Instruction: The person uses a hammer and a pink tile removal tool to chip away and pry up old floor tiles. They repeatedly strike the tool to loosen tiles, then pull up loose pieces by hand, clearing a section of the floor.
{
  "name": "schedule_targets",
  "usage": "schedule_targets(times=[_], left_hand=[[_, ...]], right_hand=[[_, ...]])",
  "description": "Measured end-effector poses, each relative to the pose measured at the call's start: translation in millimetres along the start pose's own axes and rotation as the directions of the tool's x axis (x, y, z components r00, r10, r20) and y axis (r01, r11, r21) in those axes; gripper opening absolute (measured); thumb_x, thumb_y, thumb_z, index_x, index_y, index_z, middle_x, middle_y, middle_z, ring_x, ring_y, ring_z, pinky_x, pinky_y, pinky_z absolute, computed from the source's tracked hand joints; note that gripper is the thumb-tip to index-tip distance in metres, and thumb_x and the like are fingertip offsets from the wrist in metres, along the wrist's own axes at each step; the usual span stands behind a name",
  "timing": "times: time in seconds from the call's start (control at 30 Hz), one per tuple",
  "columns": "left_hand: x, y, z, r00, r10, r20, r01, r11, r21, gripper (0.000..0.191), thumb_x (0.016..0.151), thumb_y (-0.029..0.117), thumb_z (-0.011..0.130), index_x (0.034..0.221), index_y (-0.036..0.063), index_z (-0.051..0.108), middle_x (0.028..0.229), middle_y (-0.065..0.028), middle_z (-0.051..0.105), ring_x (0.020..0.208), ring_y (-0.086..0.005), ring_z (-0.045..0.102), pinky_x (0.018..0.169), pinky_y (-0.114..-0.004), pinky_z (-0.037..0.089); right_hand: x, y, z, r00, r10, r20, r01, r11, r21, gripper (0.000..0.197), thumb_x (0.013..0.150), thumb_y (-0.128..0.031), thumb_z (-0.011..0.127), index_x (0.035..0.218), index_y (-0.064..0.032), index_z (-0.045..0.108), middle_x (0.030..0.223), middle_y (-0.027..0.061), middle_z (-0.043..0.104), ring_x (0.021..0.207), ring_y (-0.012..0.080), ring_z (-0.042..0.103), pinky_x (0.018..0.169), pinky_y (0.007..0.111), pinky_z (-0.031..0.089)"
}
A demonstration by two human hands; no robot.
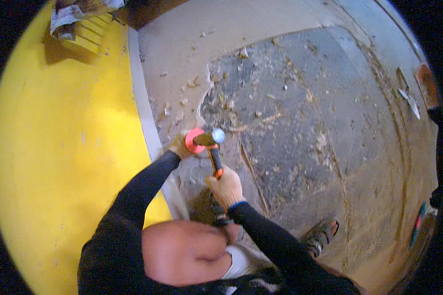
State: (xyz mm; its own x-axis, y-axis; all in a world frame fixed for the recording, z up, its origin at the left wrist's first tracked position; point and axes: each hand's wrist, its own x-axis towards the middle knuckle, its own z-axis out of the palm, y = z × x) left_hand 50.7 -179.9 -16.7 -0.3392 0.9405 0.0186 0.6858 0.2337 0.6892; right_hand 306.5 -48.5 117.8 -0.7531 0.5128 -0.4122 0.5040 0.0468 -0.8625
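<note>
My right hand (227,186), in a pale knit work glove, is closed around the black and orange handle of a short hammer (215,158) with a bright, round metal face. The hammer head overlaps a red-pink round guard (195,141) in this view; whether they touch I cannot tell. Behind that guard is my gloved left hand (179,146), closed on what looks like a hand-guarded chisel, whose shaft and tip are hidden. Both hands are over the floor edge beside a pale strip at the foot of the yellow surface.
Broken floor covering leaves a rough grey patch (291,129) strewn with chips. A yellow wall or panel (70,147) rises at left, with a slatted yellow object (85,35) above. A pointed metal blade (409,103) lies far right, near another person's foot (426,84). My sandalled foot (319,238) is lower right.
</note>
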Motion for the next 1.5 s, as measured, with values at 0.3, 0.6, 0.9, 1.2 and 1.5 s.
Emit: schedule_targets(times=[0.3, 0.6, 0.9, 1.2, 1.5], left_hand=[[-4, 3, -5, 0.993, -0.096, -0.064, 0.088, 0.989, -0.118, 0.030, 0.079, 0.026, 0.081, 0.101, 0.0083, 0.071, 0.095, -0.0100, 0.075, 0.089, -0.0252, 0.072, 0.081, -0.035, 0.057], [36, 33, -33, 0.855, -0.408, -0.321, 0.415, 0.909, -0.050, 0.031, 0.085, 0.037, 0.079, 0.095, 0.0104, 0.068, 0.091, -0.0035, 0.070, 0.084, -0.0198, 0.067, 0.075, -0.037, 0.054], [71, 56, -53, 0.513, -0.840, -0.179, 0.411, 0.423, -0.807, 0.019, 0.088, 0.028, 0.077, 0.091, 0.0160, 0.063, 0.062, 0.0033, 0.053, 0.045, -0.0106, 0.048, 0.041, -0.029, 0.041], [28, -20, -91, 0.489, -0.856, -0.170, 0.772, 0.515, -0.372, 0.022, 0.075, 0.026, 0.082, 0.091, 0.0132, 0.073, 0.065, 0.0018, 0.060, 0.049, -0.0100, 0.050, 0.042, -0.030, 0.039], [13, -8, -53, 0.416, -0.899, -0.137, 0.858, 0.438, -0.270, 0.019, 0.071, 0.021, 0.086, 0.079, 0.0106, 0.072, 0.067, 0.0004, 0.063, 0.050, -0.0112, 0.052, 0.041, -0.032, 0.040]], right_hand=[[0, -10, 4, 0.996, 0.012, -0.083, -0.001, 0.991, 0.133, 0.022, 0.080, -0.023, 0.072, 0.082, -0.0035, 0.060, 0.073, 0.0202, 0.066, 0.072, 0.0419, 0.066, 0.065, 0.047, 0.052], [22, 53, -39, 0.954, 0.280, 0.111, -0.299, 0.922, 0.247, 0.029, 0.080, -0.024, 0.076, 0.076, -0.0050, 0.054, 0.066, 0.0043, 0.057, 0.051, 0.0156, 0.058, 0.047, 0.034, 0.047], [21, 62, -60, 0.961, -0.019, -0.275, -0.139, 0.827, -0.544, 0.046, 0.072, -0.033, 0.082, 0.099, -0.0025, 0.061, 0.090, 0.0172, 0.067, 0.088, 0.0392, 0.066, 0.079, 0.049, 0.054], [35, 28, -23, 0.959, -0.276, -0.059, 0.214, 0.847, -0.486, 0.027, 0.074, -0.027, 0.080, 0.096, -0.0162, 0.071, 0.105, 0.0101, 0.063, 0.097, 0.0359, 0.061, 0.081, 0.046, 0.052], [71, 27, 55, 0.911, -0.409, -0.056, 0.284, 0.720, -0.634, 0.038, 0.071, -0.033, 0.082, 0.102, -0.0147, 0.070, 0.114, 0.0140, 0.059, 0.100, 0.0354, 0.061, 0.081, 0.046, 0.051]])
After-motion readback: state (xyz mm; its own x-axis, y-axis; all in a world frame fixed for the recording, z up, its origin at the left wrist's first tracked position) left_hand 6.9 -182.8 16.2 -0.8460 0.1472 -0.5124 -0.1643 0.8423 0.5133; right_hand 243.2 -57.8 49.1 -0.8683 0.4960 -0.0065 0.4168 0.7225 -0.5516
